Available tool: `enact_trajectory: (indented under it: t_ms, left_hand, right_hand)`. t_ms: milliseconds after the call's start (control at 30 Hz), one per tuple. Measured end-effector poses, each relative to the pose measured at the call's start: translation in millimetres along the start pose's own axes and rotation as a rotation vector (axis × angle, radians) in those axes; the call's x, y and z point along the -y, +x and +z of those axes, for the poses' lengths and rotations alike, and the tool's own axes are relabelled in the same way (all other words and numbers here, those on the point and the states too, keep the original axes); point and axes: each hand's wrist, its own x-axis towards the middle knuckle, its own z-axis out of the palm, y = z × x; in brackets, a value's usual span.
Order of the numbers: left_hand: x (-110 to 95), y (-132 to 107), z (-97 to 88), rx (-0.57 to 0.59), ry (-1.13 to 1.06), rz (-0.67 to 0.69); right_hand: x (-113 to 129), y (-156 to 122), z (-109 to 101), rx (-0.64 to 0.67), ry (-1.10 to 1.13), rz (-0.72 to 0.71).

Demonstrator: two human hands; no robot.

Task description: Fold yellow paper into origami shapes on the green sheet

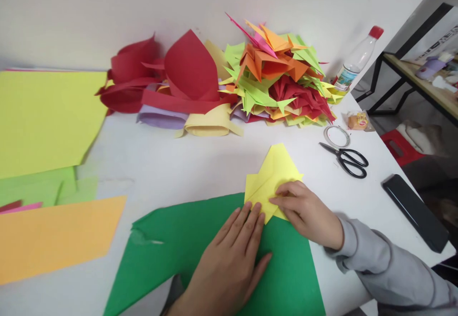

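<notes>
A folded piece of yellow paper (269, 169) lies over the top edge of a green sheet (288, 263), with creases running across it. My left hand (232, 251) rests flat, its fingertips pressing on the lower left part of the yellow paper and its thumb out to the side over the green sheet. On the right of the paper, my right hand (307, 210) has thumb and fingers pinched together on it. The exact bit of paper between those fingertips is partly hidden by the hand.
Black-handled scissors (348, 157), a tape roll (337, 136), a wrapped snack (358, 121) and a black case (415, 212) lie to the right. Folded paper shapes (275, 82) and red paper pieces (191, 70) are heaped by the wall, near a bottle (354, 63). Yellow sheets (50, 120) lie left.
</notes>
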Motion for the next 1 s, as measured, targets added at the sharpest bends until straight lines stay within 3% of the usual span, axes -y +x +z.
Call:
enact_trajectory:
  t_ms: [267, 633, 1000]
  left_hand:
    - [2.1, 4.9, -2.9, 0.052, -0.023, -0.045]
    - [3.1, 4.8, -2.4, 0.056, -0.03, -0.035]
    - [-1.8, 0.9, -1.0, 0.061, 0.022, -0.027]
  right_hand:
    - [-4.6, -1.7, 0.3, 0.003, -0.038, -0.074]
    - [-1.5, -2.1, 0.4, 0.038, -0.069, -0.065]
    - [7.8, -4.2, 4.5, 0.037, -0.283, -0.116]
